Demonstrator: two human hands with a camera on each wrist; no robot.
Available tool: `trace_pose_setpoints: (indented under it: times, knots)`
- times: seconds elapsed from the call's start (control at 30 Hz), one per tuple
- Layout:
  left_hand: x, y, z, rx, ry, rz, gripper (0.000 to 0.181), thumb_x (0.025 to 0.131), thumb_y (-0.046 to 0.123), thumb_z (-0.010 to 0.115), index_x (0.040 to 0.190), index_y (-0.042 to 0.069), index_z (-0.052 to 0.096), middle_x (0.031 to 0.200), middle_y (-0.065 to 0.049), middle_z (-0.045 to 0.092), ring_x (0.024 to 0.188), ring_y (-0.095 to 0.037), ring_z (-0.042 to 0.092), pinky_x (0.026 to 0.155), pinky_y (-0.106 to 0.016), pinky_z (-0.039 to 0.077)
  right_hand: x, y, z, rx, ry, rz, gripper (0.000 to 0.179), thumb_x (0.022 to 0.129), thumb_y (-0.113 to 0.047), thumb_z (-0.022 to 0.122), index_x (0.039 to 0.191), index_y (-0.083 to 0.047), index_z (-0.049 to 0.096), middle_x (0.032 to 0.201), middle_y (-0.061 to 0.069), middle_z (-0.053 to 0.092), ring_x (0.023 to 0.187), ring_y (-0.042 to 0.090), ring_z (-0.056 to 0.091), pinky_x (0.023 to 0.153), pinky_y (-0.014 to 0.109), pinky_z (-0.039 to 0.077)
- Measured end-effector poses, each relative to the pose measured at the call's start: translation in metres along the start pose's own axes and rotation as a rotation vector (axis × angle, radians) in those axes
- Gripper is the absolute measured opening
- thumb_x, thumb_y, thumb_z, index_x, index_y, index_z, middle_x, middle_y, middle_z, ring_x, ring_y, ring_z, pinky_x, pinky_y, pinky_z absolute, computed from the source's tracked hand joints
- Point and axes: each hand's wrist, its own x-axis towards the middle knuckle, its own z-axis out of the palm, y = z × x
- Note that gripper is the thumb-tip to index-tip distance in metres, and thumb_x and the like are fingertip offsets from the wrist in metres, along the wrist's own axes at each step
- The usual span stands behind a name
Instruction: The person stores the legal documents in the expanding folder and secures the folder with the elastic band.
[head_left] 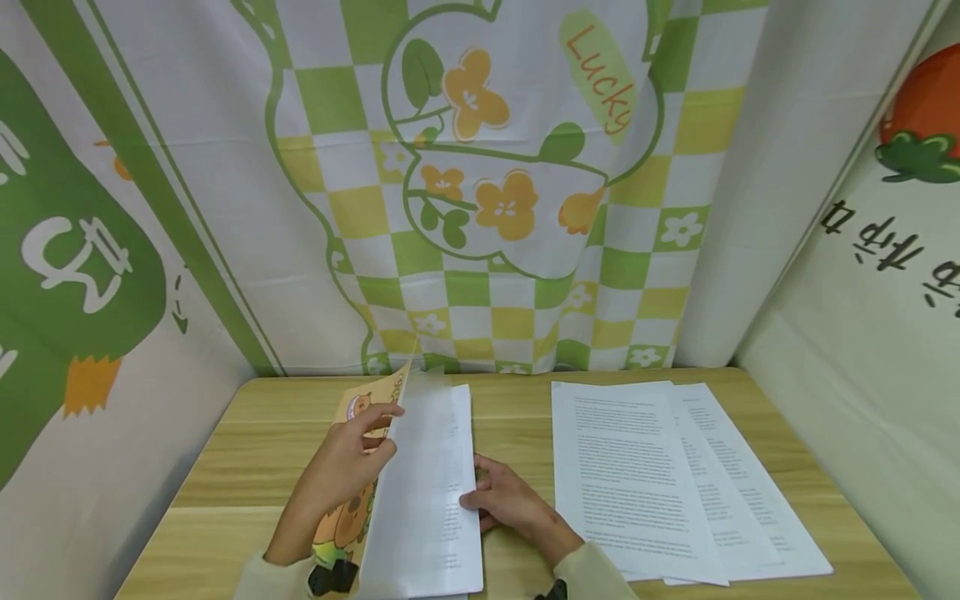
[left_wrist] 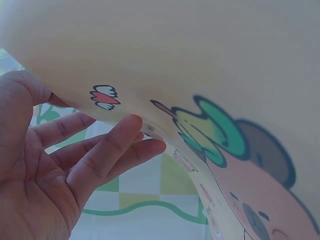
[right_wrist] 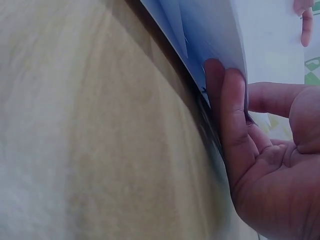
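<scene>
A folder with a tan cartoon cover stands open on the table, its cover tilted up at the left. My left hand holds that cover by its raised edge; in the left wrist view, the thumb passes behind the cover. Right of the cover lie white printed sheets, partly under a cloudy translucent sheet. My right hand pinches their right edge, thumb on top and fingers underneath. The right wrist view shows those fingers bent against the underside of the sheets.
Several overlapping printed pages lie fanned on the right side of the wooden table. A green and yellow checked curtain hangs behind the table's far edge. Printed cloth panels flank the table on both sides.
</scene>
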Motion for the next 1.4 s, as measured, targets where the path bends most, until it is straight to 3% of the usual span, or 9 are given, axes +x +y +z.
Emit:
trace_pose_setpoints:
  times: [0.17, 0.43, 0.73, 1.2, 1.4]
  knots:
    - [0.0, 0.0, 0.0, 0.001, -0.001, -0.004, 0.042, 0.097, 0.002, 0.058, 0.138, 0.01, 0.062, 0.137, -0.016, 0.062, 0.108, -0.039, 0.069, 0.082, -0.042, 0.06, 0.0, 0.0, 0.0, -0.009, -0.002, 0.001, 0.066, 0.091, 0.004, 0.068, 0.152, 0.004, 0.042, 0.097, 0.019, 0.074, 0.079, 0.032, 0.074, 0.06, 0.039, 0.062]
    - [0.0, 0.0, 0.0, -0.002, -0.006, -0.019, 0.042, 0.097, 0.002, 0.058, 0.138, 0.015, 0.062, 0.138, -0.014, 0.061, 0.109, -0.038, 0.069, 0.083, -0.043, 0.06, 0.003, 0.001, 0.003, -0.002, -0.044, 0.017, 0.046, 0.093, 0.003, 0.067, 0.137, 0.004, 0.057, 0.098, 0.02, 0.075, 0.081, 0.032, 0.074, 0.064, 0.04, 0.062]
    - [0.0, 0.001, 0.0, 0.006, -0.006, -0.027, 0.042, 0.098, 0.003, 0.059, 0.139, 0.012, 0.062, 0.138, -0.016, 0.061, 0.109, -0.039, 0.069, 0.082, -0.043, 0.06, 0.004, 0.002, 0.009, 0.017, -0.039, 0.021, 0.049, 0.094, 0.003, 0.067, 0.14, 0.008, 0.053, 0.099, 0.019, 0.074, 0.083, 0.034, 0.074, 0.068, 0.042, 0.062]
    - [0.0, 0.002, 0.002, -0.022, -0.001, -0.04, 0.041, 0.098, 0.003, 0.059, 0.137, 0.015, 0.063, 0.139, -0.014, 0.061, 0.11, -0.038, 0.068, 0.08, -0.039, 0.06, 0.006, 0.0, 0.015, 0.001, -0.042, 0.029, 0.036, 0.096, -0.003, 0.068, 0.13, 0.004, 0.06, 0.096, 0.019, 0.074, 0.079, 0.032, 0.074, 0.064, 0.04, 0.062]
    - [0.0, 0.002, 0.0, -0.019, 0.002, -0.016, 0.04, 0.097, 0.002, 0.059, 0.136, 0.012, 0.063, 0.138, -0.014, 0.061, 0.112, -0.039, 0.067, 0.08, -0.038, 0.06, 0.006, -0.003, 0.017, -0.047, -0.054, 0.034, 0.03, 0.098, -0.009, 0.066, 0.126, 0.0, 0.062, 0.093, 0.015, 0.075, 0.075, 0.025, 0.073, 0.057, 0.031, 0.059]
